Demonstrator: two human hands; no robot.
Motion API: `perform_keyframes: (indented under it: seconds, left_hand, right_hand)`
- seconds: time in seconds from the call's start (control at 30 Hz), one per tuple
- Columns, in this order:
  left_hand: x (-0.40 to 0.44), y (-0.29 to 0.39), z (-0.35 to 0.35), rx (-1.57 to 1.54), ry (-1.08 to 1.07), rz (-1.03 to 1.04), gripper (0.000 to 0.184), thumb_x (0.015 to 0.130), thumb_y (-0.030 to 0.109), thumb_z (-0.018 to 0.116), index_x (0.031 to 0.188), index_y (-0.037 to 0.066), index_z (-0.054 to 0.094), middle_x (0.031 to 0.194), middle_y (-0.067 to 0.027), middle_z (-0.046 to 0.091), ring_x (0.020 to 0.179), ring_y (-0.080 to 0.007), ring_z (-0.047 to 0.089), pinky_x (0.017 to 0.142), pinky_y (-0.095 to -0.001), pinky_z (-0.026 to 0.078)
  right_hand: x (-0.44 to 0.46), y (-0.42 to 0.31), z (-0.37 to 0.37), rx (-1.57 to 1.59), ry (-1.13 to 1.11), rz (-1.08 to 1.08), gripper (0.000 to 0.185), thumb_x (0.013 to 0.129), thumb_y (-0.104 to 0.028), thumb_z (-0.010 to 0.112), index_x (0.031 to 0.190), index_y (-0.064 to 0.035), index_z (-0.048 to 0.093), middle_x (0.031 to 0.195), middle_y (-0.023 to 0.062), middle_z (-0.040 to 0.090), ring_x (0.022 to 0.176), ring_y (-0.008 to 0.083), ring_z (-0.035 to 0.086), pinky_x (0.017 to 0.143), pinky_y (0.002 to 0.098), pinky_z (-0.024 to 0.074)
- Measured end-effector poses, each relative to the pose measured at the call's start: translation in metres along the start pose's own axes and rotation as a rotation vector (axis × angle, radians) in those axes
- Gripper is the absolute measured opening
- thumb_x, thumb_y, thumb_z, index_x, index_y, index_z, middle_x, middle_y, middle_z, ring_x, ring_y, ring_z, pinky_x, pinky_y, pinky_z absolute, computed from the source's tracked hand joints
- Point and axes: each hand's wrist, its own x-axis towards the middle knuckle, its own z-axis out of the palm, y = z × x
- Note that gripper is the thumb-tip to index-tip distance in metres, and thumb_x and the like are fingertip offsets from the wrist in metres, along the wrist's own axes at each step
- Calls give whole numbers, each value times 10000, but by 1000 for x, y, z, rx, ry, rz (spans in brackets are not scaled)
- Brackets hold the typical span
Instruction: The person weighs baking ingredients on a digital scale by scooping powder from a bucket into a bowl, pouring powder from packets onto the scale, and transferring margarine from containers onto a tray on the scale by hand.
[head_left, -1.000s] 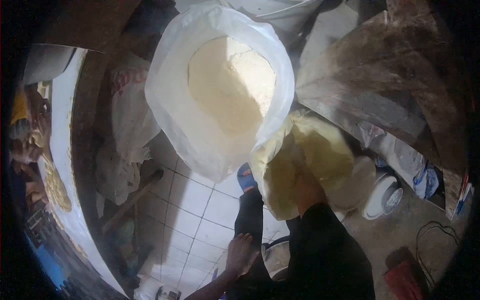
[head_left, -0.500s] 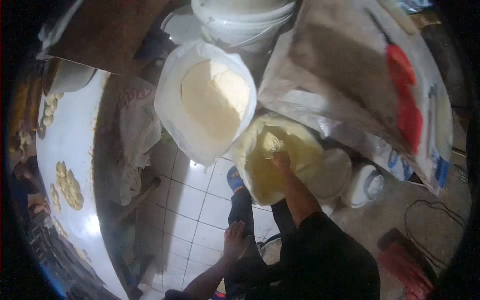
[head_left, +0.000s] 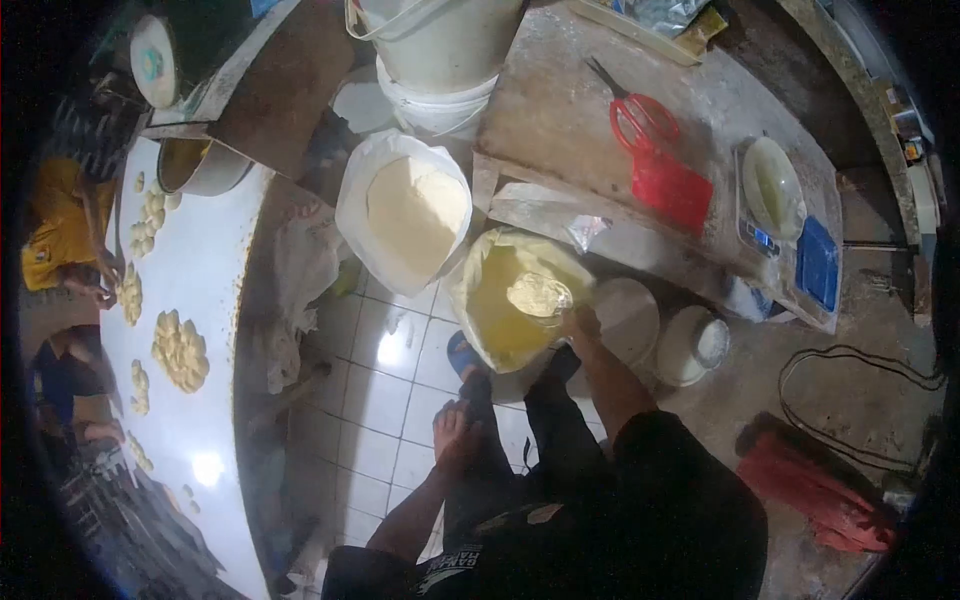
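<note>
My right hand (head_left: 580, 325) is closed around the end of a scoop (head_left: 553, 312) heaped with pale yellow powder. The scoop is held above the mouth of an open sack (head_left: 468, 290), which contains more yellowish powder (head_left: 500, 325). Against my leg, near the knee, my left hand (head_left: 455, 430) lies with fingers outstretched and holds nothing. A second open sack (head_left: 352, 205), filled with whitish flour (head_left: 400, 220), stands just beyond the first.
At left, a white table (head_left: 215, 330) bears dough pieces (head_left: 180, 352), with other people beside it. On the right worktable (head_left: 560, 130) are red-handled scissors (head_left: 640, 120) and a scale (head_left: 755, 235) with a bowl (head_left: 772, 190). White buckets (head_left: 440, 50) stand behind the sacks.
My right hand has raised the loaded scoop from inside the yellow powder sack to near its rim. The head view has lifted and widened. My left hand stays at my leg.
</note>
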Motion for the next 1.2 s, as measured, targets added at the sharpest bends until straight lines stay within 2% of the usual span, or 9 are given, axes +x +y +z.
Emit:
perform_keyframes:
  seconds: [0.23, 0.37, 0.47, 0.57, 0.63, 0.73, 0.93, 1.13, 1.2]
  left_hand:
    - [-57, -25, -9, 122, 8, -156, 537, 850, 237, 660, 1314, 45, 469, 1256, -190, 528, 1211, -397, 451, 996, -508, 366]
    - [-83, -25, -21, 154, -35, -240, 508, 859, 198, 643, 1314, 48, 471, 1254, -192, 527, 1195, -396, 469, 1001, -501, 366]
    - [-87, -22, -28, 160, -13, -208, 527, 854, 204, 664, 1315, 44, 465, 1235, -202, 533, 1194, -402, 462, 992, -511, 370]
    - [-77, -15, -28, 171, 70, -137, 518, 866, 199, 651, 1317, 30, 459, 1238, -216, 526, 1190, -414, 463, 995, -512, 367]
    - [-66, 2, -30, 169, 75, -144, 515, 871, 197, 644, 1320, 25, 457, 1237, -220, 526, 1191, -417, 462, 1000, -512, 364]
    - [-44, 19, -30, 136, 101, -117, 513, 877, 192, 638, 1324, 20, 454, 1234, -230, 527, 1185, -423, 468, 1000, -511, 367]
    - [-37, 35, -29, 141, 180, -26, 514, 857, 167, 662, 1304, 7, 465, 1193, -245, 547, 1132, -425, 508, 965, -503, 405]
    - [-36, 26, -39, 153, 184, -74, 485, 843, 182, 682, 1253, -18, 514, 1121, -239, 583, 1069, -413, 543, 927, -490, 434]
    - [-27, 25, -36, 102, 204, -138, 475, 843, 191, 680, 1238, -25, 529, 1085, -238, 595, 1048, -411, 551, 919, -490, 439]
  right_hand:
    - [18, 25, 35, -256, 32, -105, 494, 888, -416, 567, 1177, -15, 590, 1189, 194, 620, 1075, 371, 622, 903, 532, 491]
    - [-11, 16, 10, -5, 72, -8, 453, 888, -377, 561, 1185, -37, 594, 1143, 173, 646, 1057, 367, 632, 891, 527, 498]
    - [-22, 18, -4, 31, 50, 80, 437, 877, -378, 564, 1185, -71, 600, 1151, 175, 641, 1059, 336, 637, 893, 500, 506]
    - [-12, 36, -6, 51, 54, -61, 448, 871, -395, 561, 1171, -65, 605, 1176, 176, 634, 1077, 339, 629, 897, 521, 499]
    - [-13, 42, -9, -32, 148, -115, 472, 847, -347, 542, 1186, -23, 604, 1143, 243, 635, 1057, 431, 612, 953, 492, 463]
    - [-21, 32, -21, 61, 120, -36, 482, 886, -406, 533, 1181, -31, 607, 1213, 202, 607, 1121, 409, 585, 958, 560, 433]
    - [-61, 30, -61, 242, 43, -142, 519, 892, -456, 527, 1149, -15, 623, 1217, 218, 605, 1113, 392, 590, 968, 537, 425]
    - [-147, 24, -142, 442, -6, -285, 410, 887, -356, 517, 1031, 3, 653, 912, 196, 694, 865, 331, 683, 806, 421, 520]
    - [-140, 38, -152, 428, 74, -462, 356, 897, -331, 601, 872, 20, 658, 747, 169, 655, 724, 204, 633, 695, 372, 481]
